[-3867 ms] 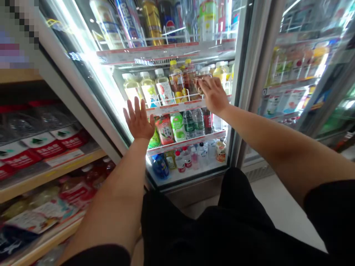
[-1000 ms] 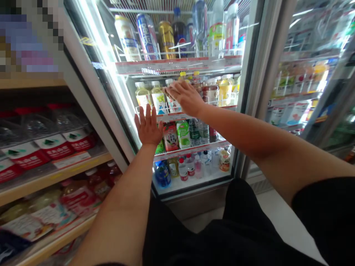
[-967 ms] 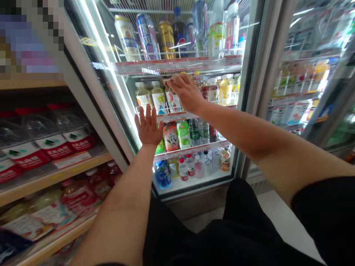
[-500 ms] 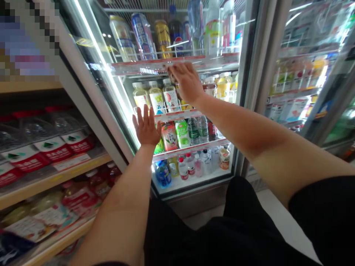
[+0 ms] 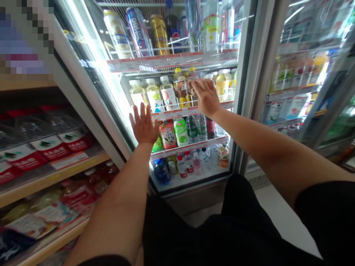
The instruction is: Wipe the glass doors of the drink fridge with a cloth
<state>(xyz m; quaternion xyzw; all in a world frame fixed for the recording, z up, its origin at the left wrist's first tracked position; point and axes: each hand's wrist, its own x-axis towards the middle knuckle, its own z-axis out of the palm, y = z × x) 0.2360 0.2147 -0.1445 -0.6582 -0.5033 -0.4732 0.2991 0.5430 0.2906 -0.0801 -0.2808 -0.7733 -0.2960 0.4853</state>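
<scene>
My left hand [image 5: 143, 126] is open, fingers spread, palm flat against the edge of the open glass cooler door [image 5: 91, 74]. My right hand [image 5: 205, 96] reaches into the cooler's second shelf [image 5: 177, 112]. Its fingers are pressed together over the top of a brownish drink bottle [image 5: 190, 85] with a yellow cap. Pale juice bottles [image 5: 154, 94] stand to the left of that hand and yellow ones [image 5: 222, 79] to its right. What lies under the palm is hidden.
Cans and tall bottles [image 5: 135, 26] fill the top cooler shelf, with water and small bottles [image 5: 191, 127] on the lower ones. Wooden shelves with red packs [image 5: 52, 147] stand at the left. A closed cooler door [image 5: 299, 66] is at the right.
My right hand has come down from the upper shelf rail and moved right, onto the bottles of the second shelf. My left hand has stayed on the door.
</scene>
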